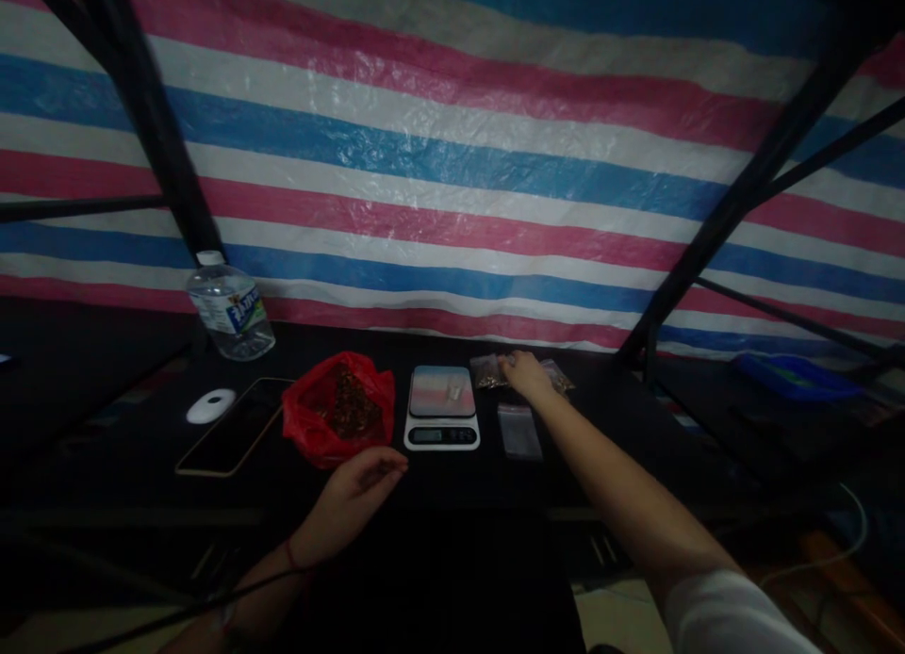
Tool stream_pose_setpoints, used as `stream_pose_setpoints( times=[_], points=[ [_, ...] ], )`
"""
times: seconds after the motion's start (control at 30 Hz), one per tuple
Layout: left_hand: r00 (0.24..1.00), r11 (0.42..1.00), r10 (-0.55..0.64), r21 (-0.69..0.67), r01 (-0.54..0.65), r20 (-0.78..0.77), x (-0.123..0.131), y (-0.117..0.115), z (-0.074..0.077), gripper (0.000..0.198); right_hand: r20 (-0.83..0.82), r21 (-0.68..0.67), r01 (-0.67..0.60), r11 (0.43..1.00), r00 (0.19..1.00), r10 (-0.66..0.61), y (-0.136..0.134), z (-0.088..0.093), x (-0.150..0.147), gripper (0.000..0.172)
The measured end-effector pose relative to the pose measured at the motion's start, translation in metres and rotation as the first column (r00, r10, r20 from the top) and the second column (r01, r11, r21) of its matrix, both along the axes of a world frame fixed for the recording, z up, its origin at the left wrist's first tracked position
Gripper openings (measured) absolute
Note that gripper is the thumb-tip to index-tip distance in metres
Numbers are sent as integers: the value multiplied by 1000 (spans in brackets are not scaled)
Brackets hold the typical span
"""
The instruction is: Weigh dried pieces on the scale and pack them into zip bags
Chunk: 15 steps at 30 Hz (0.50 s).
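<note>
My right hand (524, 372) reaches far across the dark table and rests on small clear filled bags (487, 372) behind the scale, fingers curled over one. My left hand (364, 485) hovers near the table's front edge, fingers loosely curled, palm up, nothing visible in it. It sits just in front of an open red plastic bag (337, 407) holding dark brownish bits. A small digital kitchen scale (442, 406) stands between the hands with a little pale item on its platform. An empty clear zip bag (518, 431) lies right of the scale.
A water bottle (228, 308) stands at the back left. A phone (233, 426) lies flat left of the red bag, with a white oval object (210, 406) beside it. Striped tarpaulin (452, 164) hangs behind; black frame poles (735, 202) slant at both sides. A blue tray (796, 374) sits far right.
</note>
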State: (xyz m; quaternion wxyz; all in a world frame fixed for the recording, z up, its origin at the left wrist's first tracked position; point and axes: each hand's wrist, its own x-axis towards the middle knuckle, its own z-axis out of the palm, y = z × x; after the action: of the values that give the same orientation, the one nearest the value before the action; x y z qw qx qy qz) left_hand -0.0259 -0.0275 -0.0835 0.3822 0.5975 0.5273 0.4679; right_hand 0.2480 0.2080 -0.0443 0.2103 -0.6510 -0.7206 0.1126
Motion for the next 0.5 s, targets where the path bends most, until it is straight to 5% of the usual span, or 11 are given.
stream_pose_setpoints(
  times=[0.17,0.3,0.4,0.5],
  points=[
    [962,985,-70,132,108,-263,0,-4,8,19,27,212,-302,930,953,303,-17,-13,-18,40],
    [890,964,18,244,106,-456,-16,2,33,28,-34,228,-473,851,869,493,-36,-20,-42,53],
    [777,965,132,260,41,-615,-37,25,57,35,-51,235,-485,843,860,508,-49,-28,-59,59],
    [591,993,87,114,9,-802,-58,59,66,40,-106,219,-438,872,878,468,-56,-36,-70,47]
  ],
)
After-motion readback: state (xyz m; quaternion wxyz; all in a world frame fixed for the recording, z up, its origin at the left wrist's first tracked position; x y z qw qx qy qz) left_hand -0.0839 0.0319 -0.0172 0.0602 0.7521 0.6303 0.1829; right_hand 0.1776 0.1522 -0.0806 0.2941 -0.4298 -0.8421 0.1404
